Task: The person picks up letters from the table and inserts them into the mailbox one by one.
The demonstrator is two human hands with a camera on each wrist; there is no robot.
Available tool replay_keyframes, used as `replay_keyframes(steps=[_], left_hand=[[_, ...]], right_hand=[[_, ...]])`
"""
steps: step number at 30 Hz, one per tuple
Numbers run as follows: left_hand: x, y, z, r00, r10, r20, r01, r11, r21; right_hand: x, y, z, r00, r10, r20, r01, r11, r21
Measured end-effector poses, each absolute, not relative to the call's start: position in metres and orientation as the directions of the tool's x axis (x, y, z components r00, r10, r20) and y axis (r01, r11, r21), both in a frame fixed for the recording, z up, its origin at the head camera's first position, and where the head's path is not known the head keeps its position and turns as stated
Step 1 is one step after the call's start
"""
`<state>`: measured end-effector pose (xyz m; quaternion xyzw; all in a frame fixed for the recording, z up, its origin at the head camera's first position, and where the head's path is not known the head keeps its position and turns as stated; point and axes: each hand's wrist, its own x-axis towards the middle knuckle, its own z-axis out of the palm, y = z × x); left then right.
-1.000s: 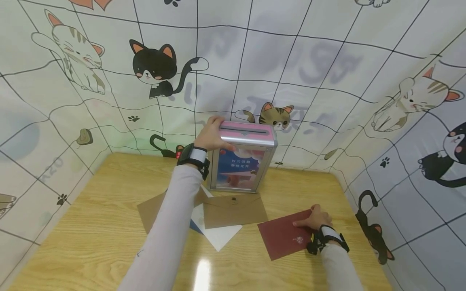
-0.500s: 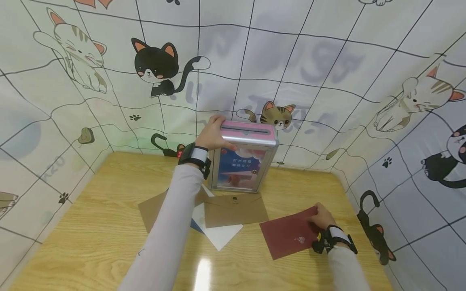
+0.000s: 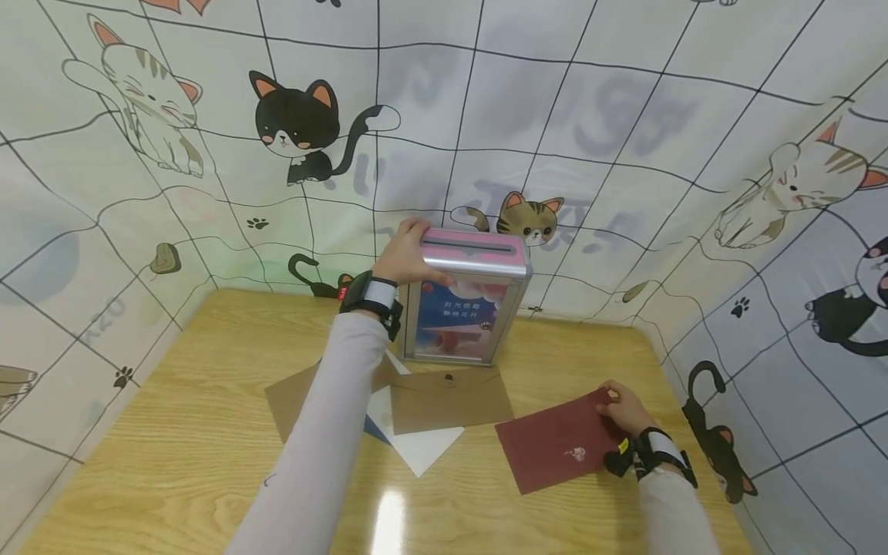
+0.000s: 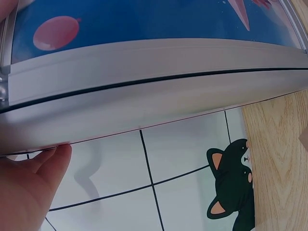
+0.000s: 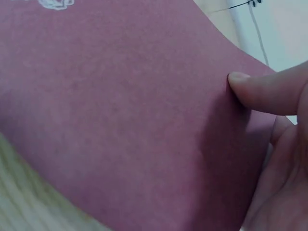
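Note:
My left hand [image 3: 408, 256] grips the upper left side of a pink-topped metal box [image 3: 473, 258], thumb on its front and fingers behind; the left wrist view shows my left hand [image 4: 36, 185] against the side of the box [image 4: 159, 101]. Along the box's top runs a dark slot. At the right, my right hand [image 3: 626, 408] pinches the right edge of a dark red envelope [image 3: 548, 443]. In the right wrist view the thumb of my right hand [image 5: 284, 110] presses on the face of the red envelope [image 5: 134, 106], with fingers behind its edge.
A brown envelope [image 3: 451, 402] lies in front of the box, over a white one [image 3: 419, 455]. Another brown envelope [image 3: 287, 397] and a blue corner [image 3: 375, 432] show by my left forearm. Cloth printed with cats [image 3: 298, 123] hangs behind the wooden table [image 3: 173, 432].
My right hand has moved right along the red envelope to its right edge, which now looks slightly lifted. My left hand keeps its grip on the box.

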<state>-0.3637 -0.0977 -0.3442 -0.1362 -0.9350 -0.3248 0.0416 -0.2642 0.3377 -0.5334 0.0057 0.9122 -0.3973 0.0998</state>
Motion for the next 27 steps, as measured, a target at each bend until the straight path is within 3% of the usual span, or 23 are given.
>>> replay_keyframes(steps=[10, 19, 27], left_hand=[[-0.365, -0.098, -0.345, -0.959, 0.231, 0.166, 0.284, 0.750, 0.597], [-0.364, -0.099, -0.344, -0.956, 0.235, 0.173, 0.292, 0.758, 0.584], [-0.364, -0.099, -0.344, -0.957, 0.234, 0.172, 0.290, 0.749, 0.595]], right_hand=[[-0.265, 0.330, -0.512, -0.973, -0.026, -0.230, 0.166, 0.616, -0.770], [-0.267, 0.341, -0.508, -0.986, -0.027, -0.162, 0.125, 0.512, -0.850], [-0.266, 0.333, -0.499, -0.976, 0.051, -0.211, 0.212, 0.427, -0.879]])
